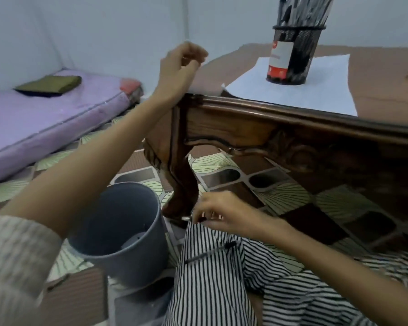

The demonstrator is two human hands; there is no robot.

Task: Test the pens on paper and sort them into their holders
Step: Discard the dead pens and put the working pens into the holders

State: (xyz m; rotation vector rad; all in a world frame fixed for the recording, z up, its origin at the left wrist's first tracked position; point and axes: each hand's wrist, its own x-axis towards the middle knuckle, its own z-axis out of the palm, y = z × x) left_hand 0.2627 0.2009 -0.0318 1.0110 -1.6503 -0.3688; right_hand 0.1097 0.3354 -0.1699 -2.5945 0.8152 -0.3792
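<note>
Pinching a small dark thing (199,218), too blurred to name, the right hand (219,215) is hovering beside the leg of the table (245,128). Over the table's corner the left hand (181,64) is curling; whether it is holding anything I cannot tell. One pen (210,252) is lying loose on the striped lap (210,290) below the table; a shifting knee could be sending it rolling into the bin (118,231).

— What sort of place is this?
— A room in a home. A mattress (57,118) in a lilac sheet lies on the floor by the pale wall (104,31), a folded cloth (50,84) on it.
— Anything else?
— A carved wooden table (233,128), patterned floor covering (287,196), a grey bin (127,231), a mesh holder of pens (297,55)
</note>
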